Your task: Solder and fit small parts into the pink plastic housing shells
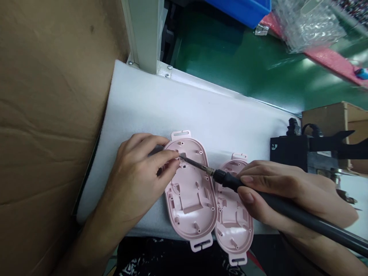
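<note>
A soldering iron (230, 181) lies in my right hand (284, 191), its dark handle wrapped by thumb and fingers. Its thin metal tip reaches down into the left pink plastic shell (189, 180), near the upper left of the inside. My left hand (143, 168) is at that shell's left rim, with thumb and index finger pinched together right beside the tip. Whatever sits between those fingertips is too small to make out. Beside it, touching or nearly so, is a second pink plastic shell (231, 214), partly covered by my right hand. Both shells show their inner posts and ribs.
A white padded mat (178, 103) covers the bench. Brown cardboard (51, 96) rises at left. To the right stand a black box with cables (287, 151) and a cardboard box (324, 119). Behind are a green surface (224, 65), a blue bin (244, 9) and bubble wrap (310, 28).
</note>
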`<state>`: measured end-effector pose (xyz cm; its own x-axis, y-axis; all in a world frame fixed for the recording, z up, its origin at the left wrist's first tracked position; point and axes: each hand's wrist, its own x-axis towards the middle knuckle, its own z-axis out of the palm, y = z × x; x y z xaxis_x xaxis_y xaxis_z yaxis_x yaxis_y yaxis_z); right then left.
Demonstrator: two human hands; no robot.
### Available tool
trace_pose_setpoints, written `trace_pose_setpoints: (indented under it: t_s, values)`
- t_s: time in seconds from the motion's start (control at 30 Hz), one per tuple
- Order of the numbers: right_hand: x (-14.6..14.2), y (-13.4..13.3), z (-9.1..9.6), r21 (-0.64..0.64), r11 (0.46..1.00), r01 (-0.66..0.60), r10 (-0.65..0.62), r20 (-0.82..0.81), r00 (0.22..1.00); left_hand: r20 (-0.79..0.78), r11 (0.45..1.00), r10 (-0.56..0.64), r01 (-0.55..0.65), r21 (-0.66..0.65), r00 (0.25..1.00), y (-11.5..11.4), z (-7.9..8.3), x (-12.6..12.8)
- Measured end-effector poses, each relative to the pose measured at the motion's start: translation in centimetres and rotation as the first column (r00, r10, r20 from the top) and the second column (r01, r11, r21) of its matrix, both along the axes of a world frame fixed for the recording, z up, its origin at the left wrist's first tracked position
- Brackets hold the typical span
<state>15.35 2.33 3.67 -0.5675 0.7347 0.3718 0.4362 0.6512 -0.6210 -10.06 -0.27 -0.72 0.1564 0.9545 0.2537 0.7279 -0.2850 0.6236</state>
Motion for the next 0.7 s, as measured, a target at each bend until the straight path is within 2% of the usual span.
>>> trace_pose_setpoints:
  t_s: [0.33,0.7]
  values:
    - [-0.04,0.14,0.03,0.063,0.998,-0.010,0.011,-0.014,1.000,0.000,1.000,-0.002,0.002,-0.003,1.000,0.02,0.00,0.07]
    - [-0.39,0.40,-0.30,0.016,1.000,-0.003,0.003,-0.028,1.000,0.009,1.000,0.003,-0.003,-0.013,1.000,0.06,0.08,0.04]
